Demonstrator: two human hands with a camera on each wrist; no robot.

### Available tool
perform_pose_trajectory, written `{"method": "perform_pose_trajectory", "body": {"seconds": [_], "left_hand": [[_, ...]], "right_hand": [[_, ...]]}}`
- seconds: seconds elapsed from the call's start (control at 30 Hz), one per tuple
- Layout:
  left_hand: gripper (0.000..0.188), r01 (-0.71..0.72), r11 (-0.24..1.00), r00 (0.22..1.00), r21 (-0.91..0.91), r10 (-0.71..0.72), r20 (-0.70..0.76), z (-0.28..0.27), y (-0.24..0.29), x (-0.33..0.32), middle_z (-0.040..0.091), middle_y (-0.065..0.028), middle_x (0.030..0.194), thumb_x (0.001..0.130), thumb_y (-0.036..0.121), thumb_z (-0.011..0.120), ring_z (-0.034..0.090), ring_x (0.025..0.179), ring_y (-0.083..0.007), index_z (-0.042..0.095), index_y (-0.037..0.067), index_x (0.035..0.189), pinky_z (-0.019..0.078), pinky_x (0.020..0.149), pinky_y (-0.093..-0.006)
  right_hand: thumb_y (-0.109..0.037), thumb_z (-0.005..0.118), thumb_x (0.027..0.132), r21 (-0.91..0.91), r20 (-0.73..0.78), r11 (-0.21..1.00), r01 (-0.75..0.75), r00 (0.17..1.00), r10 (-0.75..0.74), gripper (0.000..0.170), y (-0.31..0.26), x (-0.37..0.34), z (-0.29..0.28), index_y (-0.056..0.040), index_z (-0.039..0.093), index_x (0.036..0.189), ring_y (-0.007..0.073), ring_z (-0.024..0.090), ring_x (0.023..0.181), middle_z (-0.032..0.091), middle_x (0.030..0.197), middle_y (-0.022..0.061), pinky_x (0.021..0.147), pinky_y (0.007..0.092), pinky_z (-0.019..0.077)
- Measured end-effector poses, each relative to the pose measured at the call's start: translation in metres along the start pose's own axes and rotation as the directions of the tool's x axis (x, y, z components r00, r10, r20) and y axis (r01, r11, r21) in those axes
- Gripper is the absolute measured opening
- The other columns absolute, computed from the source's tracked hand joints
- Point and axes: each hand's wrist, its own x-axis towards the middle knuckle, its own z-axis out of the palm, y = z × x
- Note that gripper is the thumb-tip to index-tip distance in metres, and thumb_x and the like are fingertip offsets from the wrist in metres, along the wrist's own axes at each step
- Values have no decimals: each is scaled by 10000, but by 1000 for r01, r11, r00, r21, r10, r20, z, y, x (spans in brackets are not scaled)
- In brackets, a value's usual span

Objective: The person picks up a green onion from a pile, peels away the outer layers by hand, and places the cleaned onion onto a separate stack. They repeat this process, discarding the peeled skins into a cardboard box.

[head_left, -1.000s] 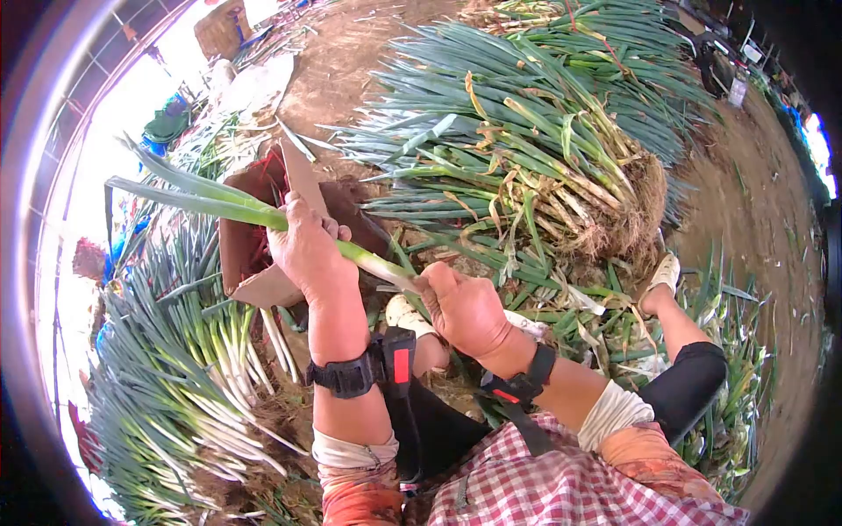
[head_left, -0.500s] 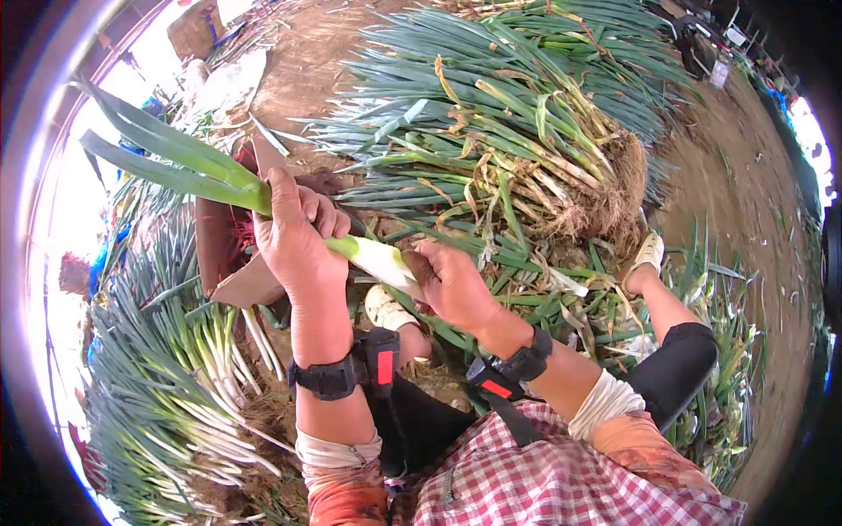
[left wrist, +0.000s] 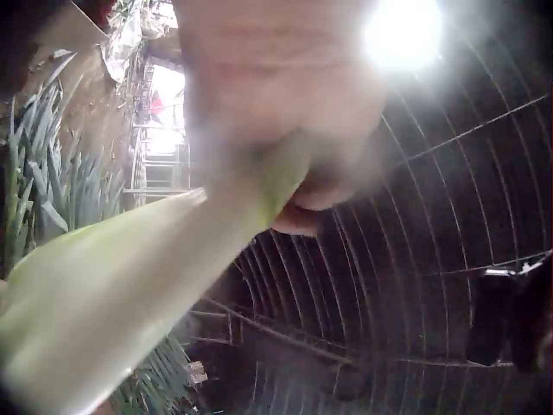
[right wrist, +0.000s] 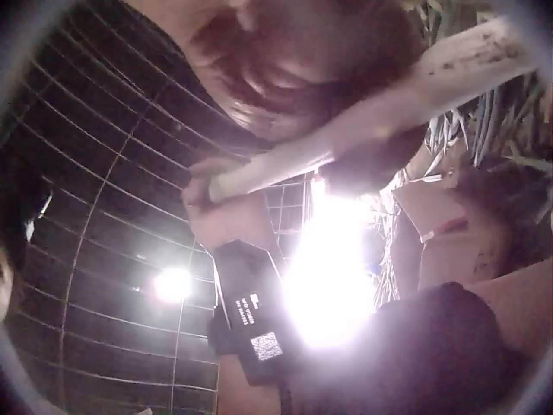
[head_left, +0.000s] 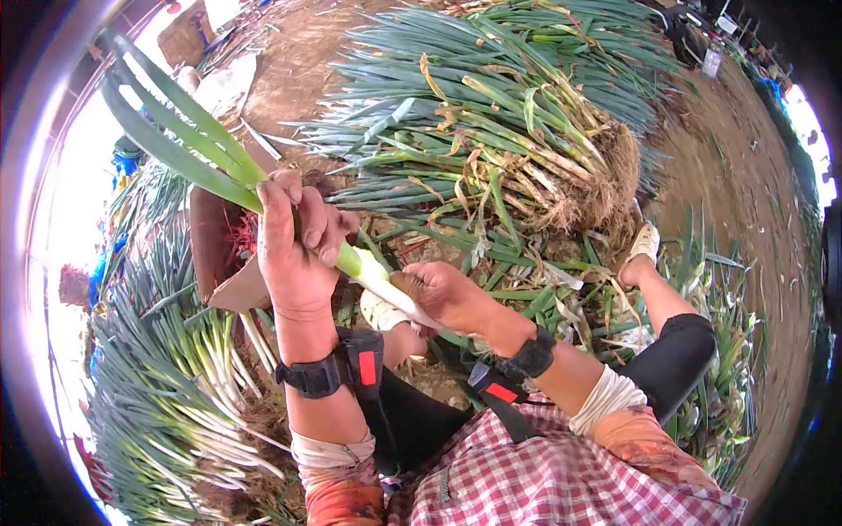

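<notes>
One long green onion [head_left: 379, 279] runs diagonally between both hands, its green leaves fanning to the upper left. The left hand [head_left: 303, 230] grips it where the leaves meet the stalk. Lower on the white stalk, the right hand [head_left: 452, 298] pinches it with thumb and fingers. In the left wrist view the pale stalk [left wrist: 147, 268] crosses toward the left hand [left wrist: 285, 95]. The right wrist view has the stalk [right wrist: 380, 112] passing under the right hand [right wrist: 302, 60]; its curled fingers are partly blurred.
A large heap of untrimmed onions [head_left: 491, 123] with brown roots lies ahead. Cleaned onions [head_left: 193, 394] with white stalks are piled at the left. A cardboard box [head_left: 241, 289] stands behind the left hand. Peeled leaves [head_left: 561, 307] litter the ground near the feet.
The leaves have swung upward at the upper left, and the left hand's fingers have shifted around the stalk. The right hand has slid slightly down along the white part, where a loose layer shows.
</notes>
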Motion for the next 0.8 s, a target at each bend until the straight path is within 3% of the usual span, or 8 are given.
{"method": "perform_pose_trajectory", "body": {"seconds": [0.2,0.37,0.5,0.6,0.63,0.7,0.77,0.8], "left_hand": [[324,22,992,983,-123,1,183,11,-8,-1,349,18,440,879,432,403,425,453,-142,387,138,744,373,873,-438],[346,93,957,951,-275,-4,309,12,-13,-4,373,-3,411,867,444,419,448,451,-173,367,141,709,370,873,-455],[349,91,994,954,-54,-72,292,28,-21,-6,319,35,421,864,441,425,364,405,-116,349,144,697,404,835,-431],[359,195,968,956,-159,-151,253,27,-22,-5,361,16,441,867,457,403,398,401,-130,367,133,718,446,601,-359],[376,286,938,918,-196,-210,336,24,-22,-3,394,-1,450,861,478,400,409,372,-147,376,125,733,444,504,-343],[383,284,941,915,-182,-209,344,27,-25,-6,344,25,440,857,487,395,328,327,-89,383,129,724,323,335,-256],[387,300,934,858,-196,-175,482,26,-29,-7,317,41,441,859,490,389,257,307,-59,382,135,703,262,304,-220],[398,309,926,845,-216,-163,509,27,-27,-9,307,48,444,853,503,386,231,306,-50,375,142,685,234,292,-210]], "right_hand": [[-346,409,897,96,242,978,-183,958,156,340,7,-3,-1,-27,517,944,104,521,477,541,590,31,434,230,428],[-230,478,869,6,171,985,-175,970,172,231,16,-6,-1,-14,539,922,102,528,492,545,605,27,461,239,444],[-96,536,772,4,126,978,-210,970,207,135,33,-10,-2,-1,562,865,95,555,575,582,749,51,488,238,451],[-97,546,761,-296,-14,940,172,983,-185,145,57,10,-13,21,566,841,71,532,623,559,662,46,516,240,420],[-97,546,761,-294,-21,941,167,983,-181,145,56,12,-17,21,566,841,71,532,623,559,662,46,516,240,420],[-241,512,807,-408,-60,910,72,993,-105,291,48,15,-22,40,574,762,245,556,601,574,679,202,573,370,413],[-273,511,817,-486,-12,860,157,982,-186,320,66,25,-28,36,586,779,207,543,588,576,668,183,573,371,410],[-282,509,820,-467,-27,882,54,997,-75,327,70,24,-26,32,594,783,192,537,592,576,659,169,575,365,410]]}}
